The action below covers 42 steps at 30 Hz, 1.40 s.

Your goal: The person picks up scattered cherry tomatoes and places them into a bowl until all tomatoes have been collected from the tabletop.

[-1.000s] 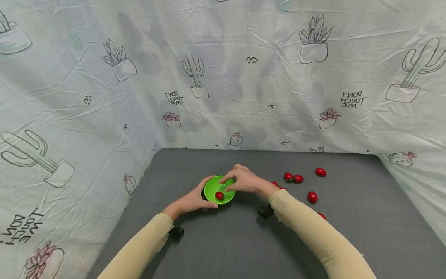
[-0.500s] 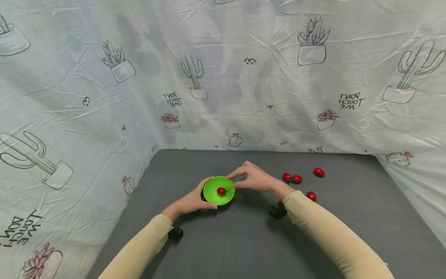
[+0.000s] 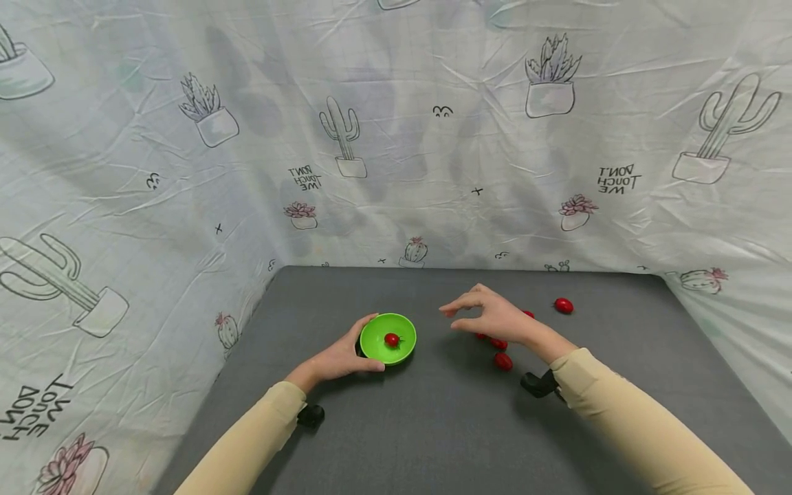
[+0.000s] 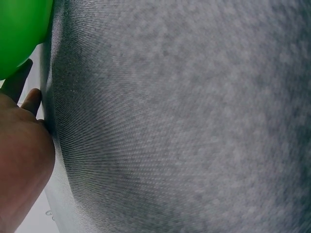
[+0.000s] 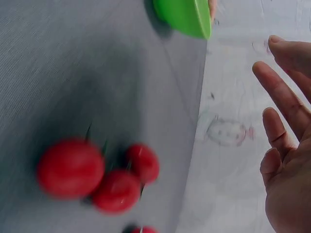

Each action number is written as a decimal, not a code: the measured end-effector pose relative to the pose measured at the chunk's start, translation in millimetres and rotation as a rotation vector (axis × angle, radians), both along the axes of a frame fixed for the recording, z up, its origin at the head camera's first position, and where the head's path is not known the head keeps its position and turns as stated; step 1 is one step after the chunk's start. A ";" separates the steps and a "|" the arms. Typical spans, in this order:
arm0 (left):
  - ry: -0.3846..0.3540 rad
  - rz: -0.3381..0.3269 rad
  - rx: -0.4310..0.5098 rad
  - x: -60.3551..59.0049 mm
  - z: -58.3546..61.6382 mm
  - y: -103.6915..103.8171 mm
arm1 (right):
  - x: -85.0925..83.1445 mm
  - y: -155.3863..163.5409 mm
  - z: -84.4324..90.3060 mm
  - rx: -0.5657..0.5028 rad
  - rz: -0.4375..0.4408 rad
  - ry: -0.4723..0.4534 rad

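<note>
My left hand [image 3: 339, 356] grips a small green bowl [image 3: 405, 349] by its left side, thumb at the near edge and fingers round the far edge. One red cherry tomato [image 3: 392, 340] with a green stem lies inside the bowl. To the right of the bowl, above the table, my right hand [image 3: 491, 317] has its fingers and thumb spread apart with nothing between them. Several cherry tomatoes lie below and beside it, among them one tomato [image 3: 502, 361] near the wrist. A close cluster with one larger-looking tomato [image 5: 71, 168] shows in the right wrist view.
A single tomato [image 3: 564, 305] lies farther back on the right of the dark grey table [image 3: 427, 426]. Behind and to the left hangs a pale curtain [image 3: 396, 137] printed with cacti. A black wrist camera [image 3: 538, 383] is strapped under the right wrist.
My right hand has left the bowl and moved right toward the loose tomatoes, fingers empty. The tomato in the bowl has shifted slightly toward the middle. My left hand keeps its hold.
</note>
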<state>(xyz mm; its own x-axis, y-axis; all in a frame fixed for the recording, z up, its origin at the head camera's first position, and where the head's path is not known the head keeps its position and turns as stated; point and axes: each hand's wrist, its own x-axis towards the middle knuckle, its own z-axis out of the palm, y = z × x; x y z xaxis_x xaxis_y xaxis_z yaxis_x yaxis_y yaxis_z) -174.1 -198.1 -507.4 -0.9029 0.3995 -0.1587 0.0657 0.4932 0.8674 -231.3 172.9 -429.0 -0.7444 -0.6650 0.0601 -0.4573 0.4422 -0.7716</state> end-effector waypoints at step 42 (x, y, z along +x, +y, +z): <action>0.000 0.011 -0.010 -3.0 1.8 4.1 | -16.3 191.5 -23.0 0.128 -0.478 0.135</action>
